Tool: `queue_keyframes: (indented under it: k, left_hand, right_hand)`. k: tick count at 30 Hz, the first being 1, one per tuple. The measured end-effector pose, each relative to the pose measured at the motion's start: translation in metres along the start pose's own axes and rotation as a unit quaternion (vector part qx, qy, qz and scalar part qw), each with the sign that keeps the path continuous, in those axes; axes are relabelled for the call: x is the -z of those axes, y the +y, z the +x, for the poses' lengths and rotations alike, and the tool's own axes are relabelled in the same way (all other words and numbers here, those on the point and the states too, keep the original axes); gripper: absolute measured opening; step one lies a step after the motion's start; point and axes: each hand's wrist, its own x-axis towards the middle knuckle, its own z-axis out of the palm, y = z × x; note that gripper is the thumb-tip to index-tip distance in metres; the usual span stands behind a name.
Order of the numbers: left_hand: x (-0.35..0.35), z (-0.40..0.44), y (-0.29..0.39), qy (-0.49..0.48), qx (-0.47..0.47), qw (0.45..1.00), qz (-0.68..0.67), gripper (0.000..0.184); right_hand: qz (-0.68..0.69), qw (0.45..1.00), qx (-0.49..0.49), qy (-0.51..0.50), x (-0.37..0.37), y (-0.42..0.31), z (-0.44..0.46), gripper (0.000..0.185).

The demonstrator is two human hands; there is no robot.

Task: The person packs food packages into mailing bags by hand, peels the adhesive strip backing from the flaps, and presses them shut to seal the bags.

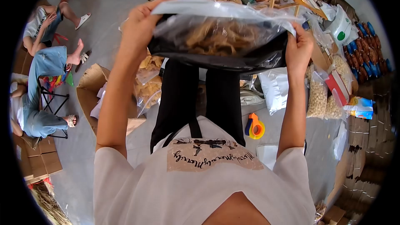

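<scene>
A large plastic bag (216, 60), black outside with a clear and whitish rim, is stretched wide in front of my body. Its mouth faces me, and tan, curled dried pieces (223, 37) show inside, slightly blurred. At the bag's left corner my left hand (141, 23) is closed on the rim. My right hand (299, 46) pinches the rim at the right corner, thumb upward. Both arms are stretched out, and the bag hangs between the hands above my legs.
An open cardboard box (92, 84) and bags of tan pieces (148, 87) lie left. A tape roll (255, 128) rests on the floor. Filled bags (317, 96) and cardboard stacks (366, 141) line the right. Two people (41, 21) sit at far left.
</scene>
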Motion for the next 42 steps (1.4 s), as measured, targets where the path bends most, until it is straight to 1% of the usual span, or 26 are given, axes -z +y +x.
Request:
queue_keyframes:
  k: [1,2,3,4,5,6,7,9,11,12,16,18,20,21,22,24,26,27,29,30,35,37,38,39,41,42]
  left_hand:
    - [0.005,0.004,-0.015,0.011,0.014,1.000,0.020,0.024]
    - [0.014,0.006,-0.026,0.013,0.070,0.997,0.025,0.023]
    - [0.012,0.000,-0.025,0.015,0.068,0.997,0.025,0.023]
    - [0.008,-0.011,-0.021,0.016,0.059,0.997,0.041,0.023]
    - [0.004,-0.020,-0.019,0.020,0.048,0.997,0.055,0.023]
    - [0.005,-0.027,-0.016,0.018,0.058,0.998,-0.016,0.024]
    - [0.007,-0.033,-0.015,0.021,0.061,0.998,-0.018,0.024]
    - [0.008,-0.042,-0.010,0.036,0.077,0.992,-0.095,0.025]
    - [-0.003,-0.064,0.009,0.027,0.100,0.991,-0.083,0.025]
    - [-0.011,-0.073,0.016,0.016,0.114,0.991,-0.073,0.026]
    - [-0.016,-0.098,0.010,0.006,0.082,0.986,-0.144,0.024]
    - [-0.018,-0.103,0.003,0.037,0.056,0.994,-0.081,0.023]
    - [-0.031,-0.110,0.007,0.036,0.063,0.992,-0.104,0.023]
    - [-0.036,-0.112,0.009,0.034,0.069,0.989,-0.123,0.023]
    - [-0.039,-0.114,0.006,0.023,0.050,0.992,-0.109,0.023]
    - [-0.047,-0.121,0.009,0.015,0.045,0.997,-0.054,0.022]
    - [-0.049,-0.129,0.005,-0.022,-0.001,0.999,0.035,0.022]
    - [-0.051,-0.133,0.004,-0.033,-0.003,0.999,0.031,0.022]
    - [-0.054,-0.141,0.003,-0.095,-0.042,0.991,0.081,0.022]
    - [-0.050,-0.142,-0.004,-0.125,-0.061,0.988,0.069,0.022]
    - [-0.041,-0.150,-0.011,-0.169,-0.098,0.972,0.127,0.024]
    - [-0.033,-0.157,-0.017,-0.119,-0.052,0.989,0.067,0.027]
    - [-0.037,-0.157,-0.018,-0.095,-0.072,0.991,0.060,0.028]
    - [-0.041,-0.157,-0.019,-0.072,-0.093,0.992,0.053,0.029]
    - [-0.036,-0.160,-0.019,-0.091,-0.056,0.993,0.057,0.029]
    - [-0.031,-0.161,-0.020,-0.129,-0.019,0.989,0.074,0.027]
  right_hand:
    - [0.056,0.998,-0.029,-0.026,-0.005,0.012,-0.003,0.017]
    - [0.023,0.989,-0.063,-0.130,-0.004,0.026,-0.008,0.017]
    - [-0.012,0.968,-0.097,-0.232,-0.002,0.035,-0.010,0.017]
    - [0.025,0.975,-0.059,-0.214,0.002,0.028,-0.015,0.017]
    - [0.070,0.975,-0.099,-0.188,0.011,0.028,-0.018,0.019]
    - [0.185,0.952,-0.173,-0.171,0.019,0.014,-0.017,0.020]
    - [0.296,0.910,-0.249,-0.150,0.026,0.000,-0.017,0.021]
    - [0.341,0.892,-0.244,-0.167,0.034,0.017,-0.031,0.021]
    - [0.124,0.937,-0.279,-0.172,0.037,0.019,-0.043,0.021]
    - [0.078,0.958,-0.210,-0.181,0.049,0.031,-0.041,0.020]
    - [0.053,0.975,-0.175,-0.129,0.074,-0.023,-0.030,0.017]
    - [-0.075,0.995,0.044,0.045,0.071,-0.062,-0.031,0.020]
    - [0.057,0.982,0.075,-0.163,0.078,-0.091,-0.047,0.018]
    - [0.126,0.938,0.086,-0.312,0.071,-0.094,-0.055,0.020]
    - [0.074,0.898,0.177,-0.395,0.052,-0.104,-0.061,0.027]
    - [-0.016,0.886,0.282,-0.368,0.010,-0.115,-0.072,0.033]
    - [-0.021,0.888,0.277,-0.367,-0.013,-0.117,-0.079,0.033]
    - [0.012,0.895,0.225,-0.386,-0.020,-0.116,-0.083,0.032]
    - [0.027,0.863,0.075,-0.500,-0.041,-0.110,-0.081,0.031]
    - [0.067,0.884,0.101,-0.451,-0.049,-0.096,-0.088,0.035]
    - [0.094,0.909,0.065,-0.402,-0.051,-0.085,-0.112,0.037]
    - [-0.008,0.905,0.186,-0.382,-0.028,-0.094,-0.113,0.034]
    - [0.037,0.956,0.229,-0.177,-0.017,-0.090,-0.116,0.023]
    - [-0.003,0.973,0.175,-0.150,-0.005,-0.080,-0.118,0.026]
    - [-0.084,0.989,0.091,-0.082,0.002,-0.073,-0.114,0.032]
    - [-0.113,0.981,0.088,-0.127,0.002,-0.073,-0.111,0.032]
